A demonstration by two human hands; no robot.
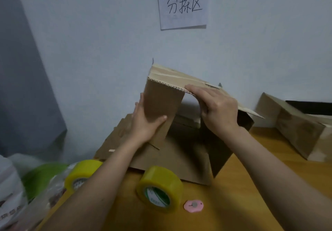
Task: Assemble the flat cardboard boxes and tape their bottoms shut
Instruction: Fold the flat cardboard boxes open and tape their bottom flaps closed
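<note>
Lying nearest you on the table (233, 185) are a tape roll (159, 188) and a pink cutter (193, 206). Farther back, your left hand (146, 121) clasps the box's (165, 103) left panel; your right hand (218, 111) grips its top edge, above flat cardboard (170, 160).

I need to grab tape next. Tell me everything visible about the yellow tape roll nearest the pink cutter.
The yellow tape roll is a wide, thick roll of glossy translucent yellow packing tape on a core with a green-and-white printed label. It stands on its edge on the wooden table, its open core tilted toward the camera, in front of the flat brown cardboard and left of the pink cutter. No hand touches it.
</note>
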